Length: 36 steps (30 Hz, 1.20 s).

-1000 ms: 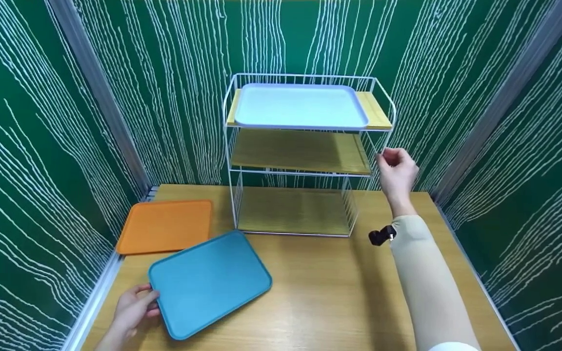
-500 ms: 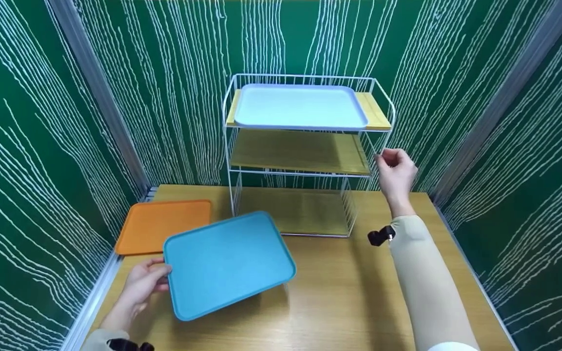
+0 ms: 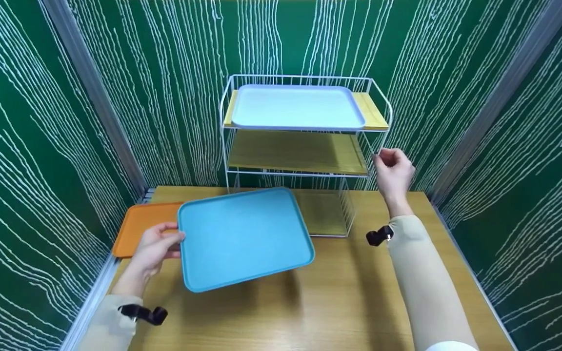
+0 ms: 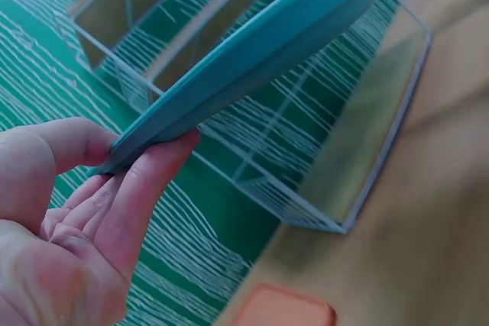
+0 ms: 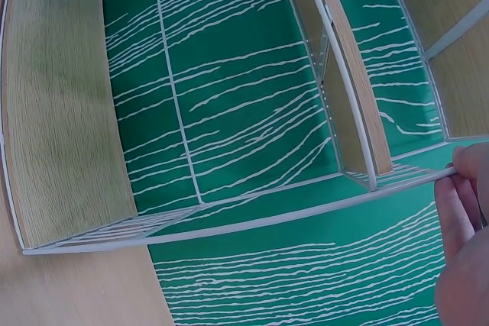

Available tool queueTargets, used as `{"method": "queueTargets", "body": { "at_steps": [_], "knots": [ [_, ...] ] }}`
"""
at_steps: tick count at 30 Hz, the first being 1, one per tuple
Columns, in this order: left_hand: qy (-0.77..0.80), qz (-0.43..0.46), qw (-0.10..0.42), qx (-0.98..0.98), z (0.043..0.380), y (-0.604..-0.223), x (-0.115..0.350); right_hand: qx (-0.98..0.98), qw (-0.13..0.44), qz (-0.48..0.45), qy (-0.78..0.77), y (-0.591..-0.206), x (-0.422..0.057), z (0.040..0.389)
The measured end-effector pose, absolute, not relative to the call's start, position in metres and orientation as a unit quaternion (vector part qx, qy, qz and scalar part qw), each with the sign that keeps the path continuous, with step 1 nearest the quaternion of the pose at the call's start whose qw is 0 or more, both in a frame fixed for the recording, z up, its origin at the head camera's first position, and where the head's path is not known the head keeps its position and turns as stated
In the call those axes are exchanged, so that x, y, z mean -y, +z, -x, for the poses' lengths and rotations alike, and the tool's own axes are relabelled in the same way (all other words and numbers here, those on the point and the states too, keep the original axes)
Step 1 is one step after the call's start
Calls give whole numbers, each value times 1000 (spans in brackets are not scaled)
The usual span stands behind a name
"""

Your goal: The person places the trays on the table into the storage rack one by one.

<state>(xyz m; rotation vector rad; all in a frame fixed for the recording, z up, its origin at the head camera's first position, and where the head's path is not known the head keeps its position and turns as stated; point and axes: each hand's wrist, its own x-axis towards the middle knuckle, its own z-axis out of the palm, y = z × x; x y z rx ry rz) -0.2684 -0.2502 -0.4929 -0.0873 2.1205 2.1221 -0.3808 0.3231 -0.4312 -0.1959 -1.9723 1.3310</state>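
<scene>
The person's left grip (image 3: pixel 156 247) pinches the blue tray (image 3: pixel 247 239) by the rim of one short side, the thumb over the upper face and the fingers beneath it. The blue tray hangs tilted above the counter (image 3: pixel 322 317), in front of the lower part of the rack (image 3: pixel 298 152), and hides much of the bottom shelf. It looks like thin moulded plastic: probably light, stiff and hard to break, with a smooth face that could slide under a dry thumb. Held from one end only, it is likely to dip or twist at the far corners, so a hold midway along the short side, with the fingers spread well under, should keep it truest; the opposite short side, free now, would suit a second hold. Beyond it to the left, the orange tray (image 3: pixel 147 226) lies flat on the counter, partly hidden. Farther off, the right grip (image 3: pixel 394 170) pinches a white wire upright (image 5: pixel 229 227) on the right side of the rack, which may help to steady it. The pale tray (image 3: pixel 298 106) rests flat on the top shelf.
</scene>
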Motion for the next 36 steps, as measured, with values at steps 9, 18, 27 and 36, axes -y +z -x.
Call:
{"method": "queueTargets", "body": {
  "at_steps": [9, 18, 27, 36],
  "knots": [
    [720, -16, 67, -691, 293, -462, 228, 766, 377, 74, 516, -430, -322, 381],
    [740, -38, 63, -668, 312, -448, 211, 766, 374, 73, 517, -431, -322, 381],
    [756, -45, 69, -649, 328, -434, 190, 766, 368, 70, 523, -429, -321, 380],
    [763, -45, 71, -641, 344, -420, 162, 772, 360, 79, 517, -431, -323, 379]
  ]
}}
